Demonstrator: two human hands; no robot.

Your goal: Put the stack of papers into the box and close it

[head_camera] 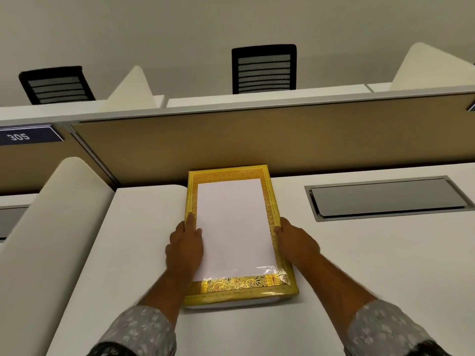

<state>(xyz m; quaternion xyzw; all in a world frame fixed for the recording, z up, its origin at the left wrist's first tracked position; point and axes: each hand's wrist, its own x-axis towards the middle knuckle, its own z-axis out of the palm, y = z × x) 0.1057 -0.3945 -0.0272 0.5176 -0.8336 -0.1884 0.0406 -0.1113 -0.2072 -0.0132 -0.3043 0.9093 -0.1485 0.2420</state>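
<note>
White tabletop (359, 253) in an office cubicle; tan partition panel (231, 140) along the far edge, curved white side divider (51, 214) at left. Grey recessed cable hatch (388, 199) set into the tabletop, right of centre. Dark nameplate (28, 136) reading "305" on the partition at upper left. Beyond the partition, two black mesh chair backs: one at left (56, 84), one at centre (264, 69).

Yellow box (241, 289) with gold ornamental border lies flat on the tabletop, long axis running away from the person, far end close to or touching the partition. Stack of papers (234, 227), plain white, lies on top of the box, inside the patterned border; the gold pattern shows as a wide band at the near end. Some glare or clear film at the near right corner of the papers. Cannot tell whether the papers rest inside an open tray or on a shut lid.

Left hand (185, 245) lies along the left edge of the box, forefinger stretched forward on the border, thumb touching the paper's edge. Right hand (295, 240) is at the right edge, fingers curled against the box side. Neither grip is closed round anything; both hands press flat against the box edges. Grey floral sleeves (138, 330) at both wrists.
</note>
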